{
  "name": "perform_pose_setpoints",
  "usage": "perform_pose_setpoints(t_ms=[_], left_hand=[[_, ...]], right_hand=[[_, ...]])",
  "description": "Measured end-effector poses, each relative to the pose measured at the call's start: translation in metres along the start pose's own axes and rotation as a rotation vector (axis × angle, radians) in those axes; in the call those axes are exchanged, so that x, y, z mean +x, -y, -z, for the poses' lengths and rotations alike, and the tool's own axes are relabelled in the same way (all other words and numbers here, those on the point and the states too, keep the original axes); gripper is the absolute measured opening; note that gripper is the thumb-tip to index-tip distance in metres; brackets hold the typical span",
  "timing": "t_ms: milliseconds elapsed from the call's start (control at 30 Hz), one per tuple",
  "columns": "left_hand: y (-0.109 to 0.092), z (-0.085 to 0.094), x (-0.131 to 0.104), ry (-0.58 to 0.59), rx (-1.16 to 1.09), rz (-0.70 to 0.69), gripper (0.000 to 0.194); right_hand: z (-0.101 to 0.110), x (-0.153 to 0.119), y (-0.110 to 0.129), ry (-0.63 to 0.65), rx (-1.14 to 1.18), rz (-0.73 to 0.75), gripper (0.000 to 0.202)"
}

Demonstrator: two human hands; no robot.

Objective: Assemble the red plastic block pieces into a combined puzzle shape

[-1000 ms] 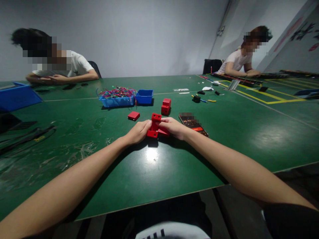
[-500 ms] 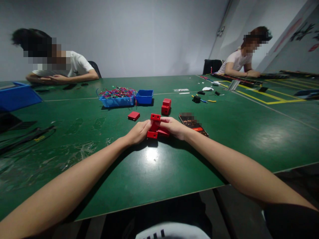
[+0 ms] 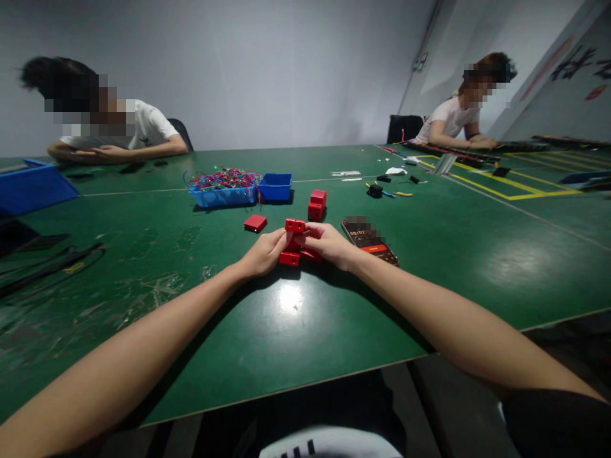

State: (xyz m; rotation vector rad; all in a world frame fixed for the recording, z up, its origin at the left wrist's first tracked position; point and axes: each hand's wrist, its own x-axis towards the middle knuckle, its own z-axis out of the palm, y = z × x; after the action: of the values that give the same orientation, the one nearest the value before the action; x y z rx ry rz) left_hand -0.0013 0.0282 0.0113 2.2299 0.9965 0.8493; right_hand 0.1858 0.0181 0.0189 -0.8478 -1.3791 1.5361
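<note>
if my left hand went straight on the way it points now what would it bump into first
Your left hand would first meet the red block with holes at its fingertips; just past it, probably your right hand, though depth is unclear.

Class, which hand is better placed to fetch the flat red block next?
Probably the left hand: nearer the flat red block than the right hand, though both hold the red holed part.

The left arm [image 3: 138,343] and the right arm [image 3: 443,302] are bare and reach forward, slanting in. The left hand [image 3: 262,253] and the right hand [image 3: 334,246] are close together. The left thumb [image 3: 280,238] points inward, and the right fingers [image 3: 316,233] bend in a pinch.
</note>
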Motion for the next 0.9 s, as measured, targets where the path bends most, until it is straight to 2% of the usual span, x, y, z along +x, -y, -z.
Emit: perform_pose_setpoints(t_ms=[333, 600, 900], left_hand=[[-0.004, 0.001, 0.000, -0.014, -0.106, -0.001, 0.045], [-0.006, 0.000, -0.001, 0.009, -0.038, 0.010, 0.054], [-0.005, -0.004, -0.001, 0.018, -0.126, -0.017, 0.064]], right_hand=[[-0.007, -0.001, -0.001, -0.116, -0.176, 0.145, 0.032], [-0.010, -0.001, -0.002, -0.241, -0.068, 0.034, 0.030], [-0.009, 0.001, -0.004, -0.318, -0.012, 0.007, 0.036]])
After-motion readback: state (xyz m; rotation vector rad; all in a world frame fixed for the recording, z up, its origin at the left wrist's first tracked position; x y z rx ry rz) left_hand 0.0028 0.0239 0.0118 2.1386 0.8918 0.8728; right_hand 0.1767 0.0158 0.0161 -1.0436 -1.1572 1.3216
